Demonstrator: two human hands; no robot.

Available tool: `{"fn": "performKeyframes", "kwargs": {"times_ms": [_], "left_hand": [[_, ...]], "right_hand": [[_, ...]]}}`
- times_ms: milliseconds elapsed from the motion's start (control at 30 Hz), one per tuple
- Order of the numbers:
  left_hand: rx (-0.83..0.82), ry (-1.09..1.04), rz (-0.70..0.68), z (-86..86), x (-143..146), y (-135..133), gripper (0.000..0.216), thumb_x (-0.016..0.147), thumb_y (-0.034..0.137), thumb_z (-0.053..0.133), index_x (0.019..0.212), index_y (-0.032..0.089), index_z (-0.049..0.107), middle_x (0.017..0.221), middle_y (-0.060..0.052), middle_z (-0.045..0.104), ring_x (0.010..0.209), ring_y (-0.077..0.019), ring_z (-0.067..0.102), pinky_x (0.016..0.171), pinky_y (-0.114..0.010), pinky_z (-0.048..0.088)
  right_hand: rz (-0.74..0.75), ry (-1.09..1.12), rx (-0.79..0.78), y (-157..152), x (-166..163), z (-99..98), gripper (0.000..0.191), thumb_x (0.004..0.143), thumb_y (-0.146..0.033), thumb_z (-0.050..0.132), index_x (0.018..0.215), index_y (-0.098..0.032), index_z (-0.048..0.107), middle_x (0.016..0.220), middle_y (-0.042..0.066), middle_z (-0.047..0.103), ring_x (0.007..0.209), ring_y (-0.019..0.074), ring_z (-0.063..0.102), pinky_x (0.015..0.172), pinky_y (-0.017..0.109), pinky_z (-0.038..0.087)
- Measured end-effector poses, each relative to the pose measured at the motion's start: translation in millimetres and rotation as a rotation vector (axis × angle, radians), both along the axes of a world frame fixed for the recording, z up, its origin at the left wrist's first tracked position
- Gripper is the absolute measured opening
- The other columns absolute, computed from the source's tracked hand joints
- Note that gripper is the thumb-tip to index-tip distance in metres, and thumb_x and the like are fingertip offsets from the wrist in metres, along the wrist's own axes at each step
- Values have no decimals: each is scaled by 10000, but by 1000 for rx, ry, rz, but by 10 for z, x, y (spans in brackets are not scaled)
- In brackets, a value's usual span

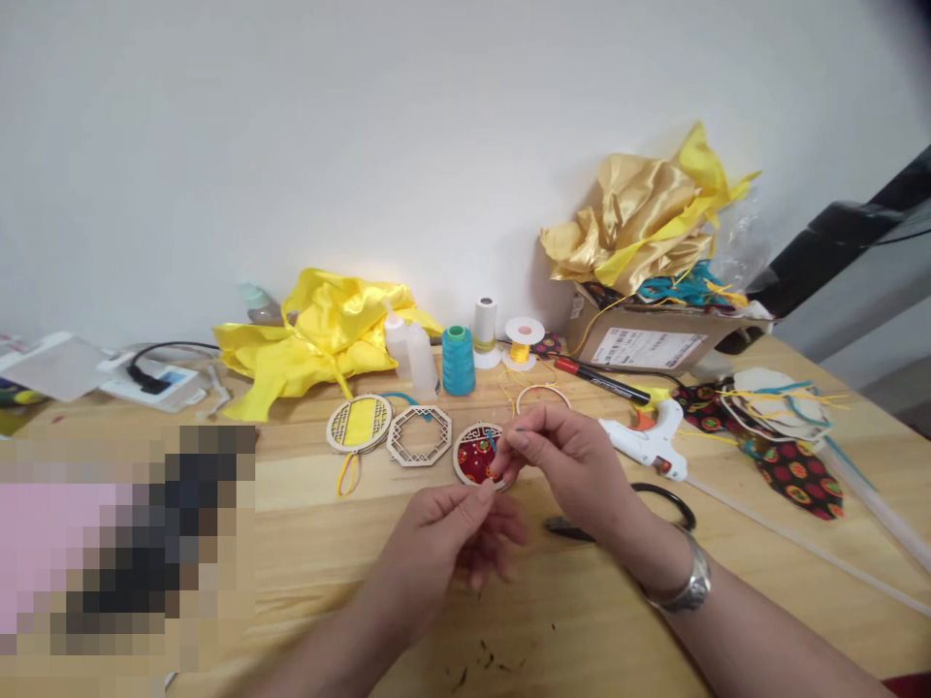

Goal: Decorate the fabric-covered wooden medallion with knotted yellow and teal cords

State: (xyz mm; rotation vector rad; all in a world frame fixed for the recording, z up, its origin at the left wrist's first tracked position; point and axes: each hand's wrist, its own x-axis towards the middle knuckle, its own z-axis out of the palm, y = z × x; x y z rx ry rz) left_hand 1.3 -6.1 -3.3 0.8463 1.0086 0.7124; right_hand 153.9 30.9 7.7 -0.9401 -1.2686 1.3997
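The right hand point(571, 456) is drawn into a pinch, the left hand point(445, 528) loosely curled — whether anything is gripped cannot be told — and the round red-fabric ornament point(471, 458) is partly hidden behind them.

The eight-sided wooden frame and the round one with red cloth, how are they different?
The eight-sided frame has straight edges; the round frame is curved. The eight-sided frame's middle is open, while the round frame has red patterned cloth. The right hand covers some of the round frame, but none of the eight-sided frame. Both have pale rims and cut-out patterns.
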Motion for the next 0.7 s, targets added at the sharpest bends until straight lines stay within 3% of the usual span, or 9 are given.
{"fn": "performKeyframes", "kwargs": {"times_ms": [133, 233, 433, 567, 700], "left_hand": [[-232, -321, 15, -49, -4, 46, 321, 831, 393, 539, 852, 110, 688, 857, -149, 728, 796, -251, 683, 655, -320, 503], [-257, -389, 44, -67, -24, 65, 259, 827, 338, 568, 780, 109, 681, 787, -113, 715, 775, -225, 670, 735, -371, 504], [-201, -375, 141, -95, -35, 103, 137, 717, 186, 696, 626, 92, 657, 575, -23, 626, 530, -96, 558, 566, -219, 460], [-204, -347, 182, -119, -36, 123, 110, 698, 173, 708, 651, 81, 669, 572, -38, 648, 505, -105, 565, 507, -209, 446], [-211, -348, 223, -141, -54, 145, 61, 754, 142, 654, 726, 91, 676, 690, -67, 704, 590, -125, 629, 573, -220, 488]], "right_hand": [[120, -157, 116, -77, -11, 16, 132, 842, -187, 531, 714, -161, 551, 650, -6, 611, 586, 93, 575, 565, 220, 489], [225, -345, 238, -126, 14, 38, 118, 847, -130, 508, 745, -169, 552, 697, -17, 597, 607, 78, 558, 587, 202, 457], [457, -652, 446, -168, 38, 107, 119, 814, -76, 534, 750, -169, 573, 739, -19, 615, 715, 102, 548, 674, 221, 423], [561, -712, 434, -174, 46, 121, 102, 832, -113, 526, 794, -177, 596, 779, -17, 635, 727, 105, 555, 678, 219, 418], [646, -810, 395, -186, 52, 140, 93, 805, -121, 547, 804, -184, 615, 777, -17, 637, 736, 113, 557, 675, 218, 412]]}}
